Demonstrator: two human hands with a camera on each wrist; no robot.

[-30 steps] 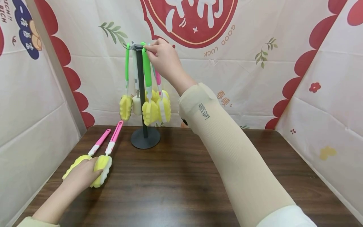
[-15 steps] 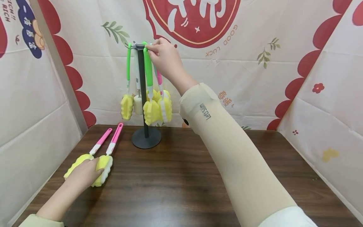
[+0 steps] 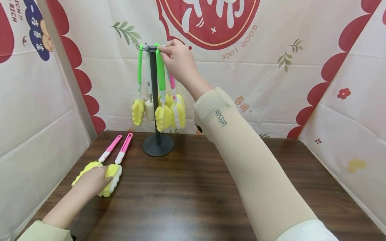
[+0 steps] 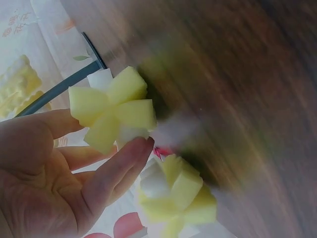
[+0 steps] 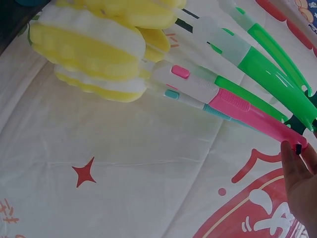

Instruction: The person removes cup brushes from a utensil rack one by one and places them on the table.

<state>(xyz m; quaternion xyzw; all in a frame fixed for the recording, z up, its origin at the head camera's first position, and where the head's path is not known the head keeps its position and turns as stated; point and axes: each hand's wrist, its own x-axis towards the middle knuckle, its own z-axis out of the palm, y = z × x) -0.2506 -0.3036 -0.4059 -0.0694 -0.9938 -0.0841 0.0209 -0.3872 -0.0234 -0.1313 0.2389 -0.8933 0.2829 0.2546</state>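
At the top of a black stand (image 3: 158, 147), my right hand (image 3: 180, 60) pinches the upper end of a green-handled sponge brush (image 3: 161, 75). Its yellow head hangs downward. In the right wrist view, fingers (image 5: 297, 181) lie close to the end of a pink handle (image 5: 252, 113) beside it; the pinch itself is out of that frame. My left hand (image 3: 91, 180), low at the left, holds the yellow-and-white head of a pink-handled sponge brush (image 3: 114, 174). The left wrist view shows fingers and thumb around that sponge head (image 4: 113, 109).
A second pink-handled brush (image 3: 111, 147) lies alongside on the brown table (image 3: 211, 194). Another green-handled brush (image 3: 140, 70) and a white brush (image 3: 149, 110) hang from the stand among several others. A printed cloth (image 3: 241, 77) stands behind.
The head view has shifted slightly, so everything sits a little further right. Both hands keep almost the same places on the brushes.
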